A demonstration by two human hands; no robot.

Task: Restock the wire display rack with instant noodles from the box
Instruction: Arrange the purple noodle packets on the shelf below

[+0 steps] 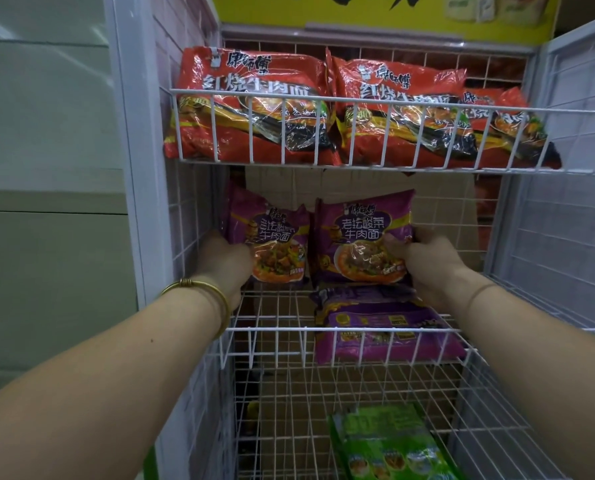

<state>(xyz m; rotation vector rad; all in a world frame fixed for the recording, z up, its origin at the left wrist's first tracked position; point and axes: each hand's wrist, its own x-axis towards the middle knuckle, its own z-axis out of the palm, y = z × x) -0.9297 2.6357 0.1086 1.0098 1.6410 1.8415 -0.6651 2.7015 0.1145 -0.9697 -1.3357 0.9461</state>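
While both hands are inside the middle tier of the wire display rack (pixel 199 209), each holds 1 purple instant noodle pack. The rack's left side panel sits just beside the left hand (pixel 225 259). The gold bangle (pixel 202 289) on that wrist is near the tier's front rail (pixel 275 330). The left hand grips the left purple pack (pixel 275 237) at its lower left edge, with the pack upright, face to camera and top tilted slightly left. Below it is bare wire floor from the left panel to mid-shelf, so there's open room there.

The right purple pack (pixel 358 237) is upright and touches the left one edge to edge. The right hand (pixel 427 268) grasps it at the right edge, thumb on the face. Under it, flat purple packs (pixel 386 334) lie on the shelf floor against the front rail; I can't tell the count. Right of that hand, the tier is open up to the right side panel.

On the top tier, 3 red noodle packs (pixel 254 105) span the full width, leaning on its front rail. On the bottom tier, green packs (pixel 389 445) sit on the right half and the left half is bare wire.
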